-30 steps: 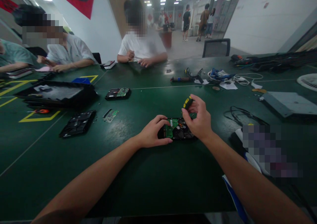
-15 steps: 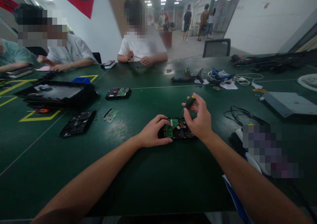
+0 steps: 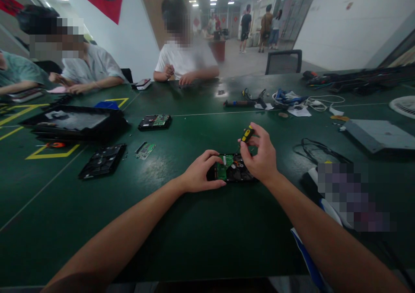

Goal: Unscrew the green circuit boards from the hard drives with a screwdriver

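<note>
Since half a second ago the screwdriver [image 3: 247, 134] has rolled in the right hand [image 3: 261, 157], yellow side now showing; fingertips pinch closed around its handle. Its tip (too dark to see) seems to meet the hard drive [image 3: 234, 170], flat on the green table [image 3: 194, 241] near the person. The left hand [image 3: 200, 173] clasps the drive's left end.

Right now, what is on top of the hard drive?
A green circuit board lies on the hard drive. The left hand grips its left end; the right hand, holding a screwdriver, covers its right end, so that part is hidden.
</note>
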Demonstrator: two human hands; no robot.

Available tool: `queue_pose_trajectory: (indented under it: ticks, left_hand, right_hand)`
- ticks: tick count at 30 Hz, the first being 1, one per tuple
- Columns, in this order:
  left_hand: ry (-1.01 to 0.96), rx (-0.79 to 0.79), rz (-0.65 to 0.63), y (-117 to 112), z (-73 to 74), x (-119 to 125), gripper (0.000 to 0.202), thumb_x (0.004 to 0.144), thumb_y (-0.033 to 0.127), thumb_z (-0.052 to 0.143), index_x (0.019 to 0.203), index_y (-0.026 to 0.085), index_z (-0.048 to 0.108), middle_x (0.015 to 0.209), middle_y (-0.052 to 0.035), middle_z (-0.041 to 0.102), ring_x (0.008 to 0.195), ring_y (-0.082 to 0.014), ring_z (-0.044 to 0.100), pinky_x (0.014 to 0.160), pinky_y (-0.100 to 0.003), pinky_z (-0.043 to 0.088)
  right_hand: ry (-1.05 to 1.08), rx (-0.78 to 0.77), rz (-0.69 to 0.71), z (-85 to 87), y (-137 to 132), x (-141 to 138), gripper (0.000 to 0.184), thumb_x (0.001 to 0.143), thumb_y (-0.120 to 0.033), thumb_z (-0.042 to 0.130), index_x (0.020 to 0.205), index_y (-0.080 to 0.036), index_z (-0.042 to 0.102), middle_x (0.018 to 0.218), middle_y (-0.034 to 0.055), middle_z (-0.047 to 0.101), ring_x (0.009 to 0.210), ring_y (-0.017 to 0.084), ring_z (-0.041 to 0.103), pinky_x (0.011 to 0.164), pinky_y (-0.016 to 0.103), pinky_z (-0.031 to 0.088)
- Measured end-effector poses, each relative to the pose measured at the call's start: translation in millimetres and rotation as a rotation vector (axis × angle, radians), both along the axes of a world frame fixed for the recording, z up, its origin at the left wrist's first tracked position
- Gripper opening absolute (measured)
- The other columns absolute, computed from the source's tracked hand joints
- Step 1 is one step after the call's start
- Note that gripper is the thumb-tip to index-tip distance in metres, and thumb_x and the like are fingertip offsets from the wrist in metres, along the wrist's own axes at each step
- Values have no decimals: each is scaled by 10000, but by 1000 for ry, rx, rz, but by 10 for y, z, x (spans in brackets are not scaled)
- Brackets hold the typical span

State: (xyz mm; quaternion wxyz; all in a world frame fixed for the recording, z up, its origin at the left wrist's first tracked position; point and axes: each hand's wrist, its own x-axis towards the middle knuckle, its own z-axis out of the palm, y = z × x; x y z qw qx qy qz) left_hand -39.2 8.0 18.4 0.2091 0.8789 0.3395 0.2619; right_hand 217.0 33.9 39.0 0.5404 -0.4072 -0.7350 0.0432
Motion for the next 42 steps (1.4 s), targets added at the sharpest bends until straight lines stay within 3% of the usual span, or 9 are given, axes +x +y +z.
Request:
queue_pose_trajectory:
  ticks: [6, 12, 20, 26, 31, 35, 38, 42]
  left_hand:
    - [-3, -9, -1, -4, 16, 0, 655, 837, 558, 828, 1363, 271, 563, 1451, -136, 482, 1334, -346, 548, 1080, -549, 551]
    - [-1, -10, 0, -6, 14, 1, 660, 837, 555, 829, 1366, 264, 560, 1449, -138, 479, 1325, -341, 549, 1080, -541, 548]
    - [-3, -1, 4, 7, -25, -3, 667, 827, 567, 834, 1363, 274, 565, 1450, -135, 481, 1340, -347, 546, 1099, -551, 537]
    - [-1, -3, -1, 2, -6, -1, 666, 837, 563, 830, 1370, 269, 559, 1448, -138, 479, 1331, -342, 549, 1096, -539, 543]
    - [-3, -3, 1, 4, -8, -2, 665, 832, 557, 834, 1369, 275, 563, 1452, -133, 480, 1332, -345, 547, 1093, -549, 538]
    - [-3, -13, -3, -4, 2, -1, 650, 839, 547, 832, 1363, 276, 560, 1457, -135, 474, 1336, -344, 541, 1089, -547, 541]
    - [-1, -9, -3, -6, 4, 0, 649, 845, 551, 827, 1363, 268, 557, 1454, -137, 471, 1330, -338, 544, 1089, -532, 543]
    - [3, -3, -7, 4, -9, 0, 667, 842, 563, 826, 1371, 260, 555, 1449, -139, 474, 1325, -336, 545, 1087, -525, 543]
  right_hand:
    - [1, 11, -25, -5, 10, 7, 654, 923, -294, 710, 1515, -324, 433, 1279, 92, 614, 896, 226, 710, 765, 435, 683]
    - [-10, -13, 10, 2, -6, -3, 678, 941, -236, 635, 1561, -293, 367, 1364, 125, 625, 968, 245, 736, 876, 462, 674]
    - [7, 45, -37, -11, 8, 1, 677, 887, -259, 725, 1499, -316, 440, 1310, 108, 563, 865, 214, 686, 708, 426, 683]
    - [18, 20, 15, -33, 10, -3, 693, 910, -210, 663, 1543, -299, 393, 1435, 136, 536, 983, 243, 719, 800, 433, 692]
    - [16, 30, -89, -41, 26, 0, 709, 893, -295, 730, 1520, -299, 400, 1358, 116, 604, 785, 195, 696, 651, 397, 658]
    - [-22, 56, -110, 3, -2, 6, 694, 881, -320, 763, 1495, -295, 442, 1298, 106, 613, 732, 175, 648, 670, 422, 656]
    - [-49, 88, -86, 45, -32, -2, 655, 908, -284, 724, 1509, -292, 463, 1306, 115, 591, 859, 214, 670, 750, 447, 673]
    - [-43, 82, -4, 51, -35, -15, 690, 954, -220, 627, 1595, -298, 384, 1419, 132, 557, 1145, 281, 680, 889, 456, 678]
